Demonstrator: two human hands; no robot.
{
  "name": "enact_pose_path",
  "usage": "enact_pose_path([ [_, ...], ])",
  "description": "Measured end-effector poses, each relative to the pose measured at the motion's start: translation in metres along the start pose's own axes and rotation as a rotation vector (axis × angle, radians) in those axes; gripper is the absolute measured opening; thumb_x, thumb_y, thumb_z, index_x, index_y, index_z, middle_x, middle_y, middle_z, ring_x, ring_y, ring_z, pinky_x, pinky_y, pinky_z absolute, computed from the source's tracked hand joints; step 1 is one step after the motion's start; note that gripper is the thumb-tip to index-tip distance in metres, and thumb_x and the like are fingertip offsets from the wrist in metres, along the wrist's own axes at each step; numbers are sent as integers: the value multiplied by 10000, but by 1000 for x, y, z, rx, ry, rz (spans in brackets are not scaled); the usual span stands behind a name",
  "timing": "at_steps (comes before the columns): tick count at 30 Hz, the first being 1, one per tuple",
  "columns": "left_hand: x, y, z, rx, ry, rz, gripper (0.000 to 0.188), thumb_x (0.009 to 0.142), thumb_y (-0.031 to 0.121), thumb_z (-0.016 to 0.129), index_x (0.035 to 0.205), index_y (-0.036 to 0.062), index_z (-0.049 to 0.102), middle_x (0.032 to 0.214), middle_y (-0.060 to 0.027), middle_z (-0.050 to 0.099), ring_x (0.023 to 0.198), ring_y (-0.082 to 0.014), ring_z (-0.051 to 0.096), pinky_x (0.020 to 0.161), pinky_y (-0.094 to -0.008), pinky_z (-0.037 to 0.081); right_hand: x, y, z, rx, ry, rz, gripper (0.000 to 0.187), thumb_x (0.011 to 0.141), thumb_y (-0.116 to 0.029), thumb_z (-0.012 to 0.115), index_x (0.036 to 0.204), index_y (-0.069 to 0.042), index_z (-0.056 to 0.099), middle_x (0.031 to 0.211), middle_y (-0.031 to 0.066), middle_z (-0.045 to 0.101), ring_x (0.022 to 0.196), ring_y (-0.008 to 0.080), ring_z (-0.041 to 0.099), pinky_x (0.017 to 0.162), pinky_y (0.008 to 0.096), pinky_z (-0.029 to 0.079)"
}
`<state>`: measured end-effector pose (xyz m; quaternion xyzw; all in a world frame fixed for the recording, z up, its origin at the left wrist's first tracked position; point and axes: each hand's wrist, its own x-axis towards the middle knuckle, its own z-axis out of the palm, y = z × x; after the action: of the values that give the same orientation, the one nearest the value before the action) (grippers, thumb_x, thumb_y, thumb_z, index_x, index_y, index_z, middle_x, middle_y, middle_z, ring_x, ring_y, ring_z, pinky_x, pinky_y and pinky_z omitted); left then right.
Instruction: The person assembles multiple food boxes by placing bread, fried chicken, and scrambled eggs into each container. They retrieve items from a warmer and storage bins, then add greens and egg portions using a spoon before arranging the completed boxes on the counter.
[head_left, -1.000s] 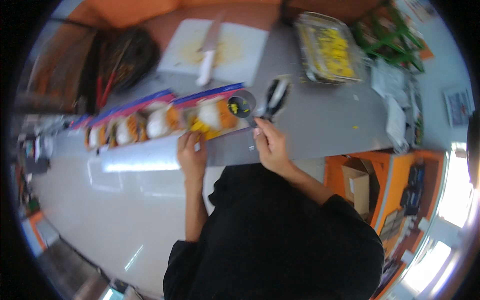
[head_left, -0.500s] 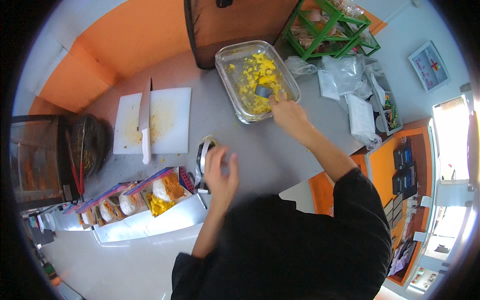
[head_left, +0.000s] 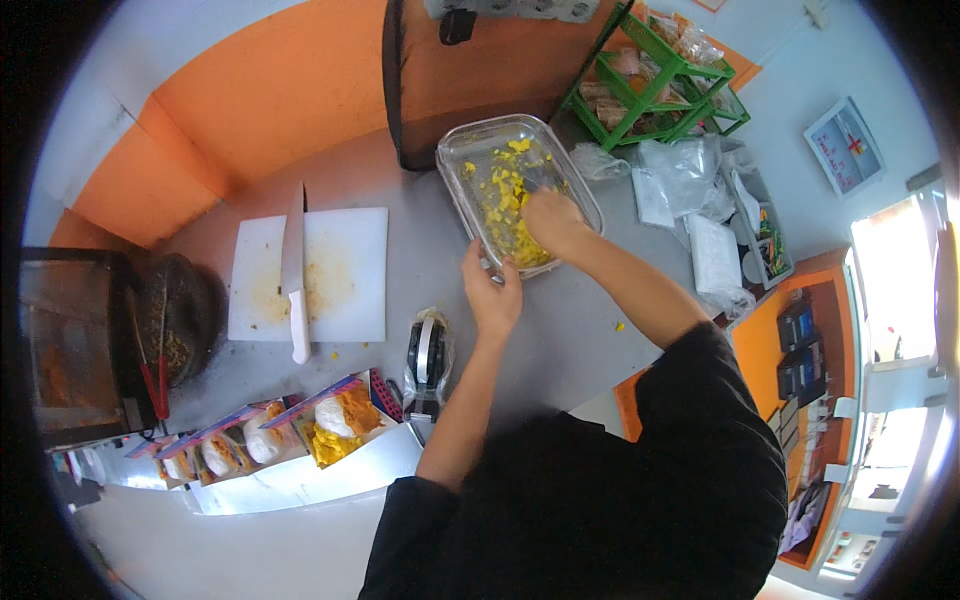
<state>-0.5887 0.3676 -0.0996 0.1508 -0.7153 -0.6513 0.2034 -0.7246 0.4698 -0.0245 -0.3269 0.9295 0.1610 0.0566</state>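
A clear rectangular tray with crumbled yellow food, perhaps egg, stands on the grey counter. My left hand grips its near left corner, thumb and fingers about the rim. Over the tray's right side, my right hand is closed round a utensil with a dark grey, flat head. That head is blurred and partly covered by the hand, down among the yellow pieces. Left of my left forearm, a black device with a silver band, wrapped in clear plastic, sits near the counter's edge.
A large knife lies across a stained white cutting board. Red tongs rest by a dark bowl. Boxes with food pictures line the front edge. Green tiered baskets and plastic bags stand at the back right.
My left hand has moved from beside the wrapped black device up to the tray's rim and taken hold. My right hand has shifted further left over the tray with the utensil.
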Motion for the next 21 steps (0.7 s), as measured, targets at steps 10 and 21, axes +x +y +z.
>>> enact_pose_path([
  [10,-8,26,-3,-107,-51,7,602,970,127,621,1468,-73,345,1207,-240,495,1008,-332,549,867,-381,503,-66,31,-22,751,114,-113,314,889,-50,519,1152,45,664,1089,270,677,1030,469,642,912,491,521],
  [21,-8,22,-11,131,-58,194,631,1009,182,571,1519,-52,282,1381,-294,451,1225,-423,517,983,-423,464,-34,28,-21,296,63,-244,369,906,-96,552,1261,-36,634,1163,170,672,1008,357,682,857,476,549],
])
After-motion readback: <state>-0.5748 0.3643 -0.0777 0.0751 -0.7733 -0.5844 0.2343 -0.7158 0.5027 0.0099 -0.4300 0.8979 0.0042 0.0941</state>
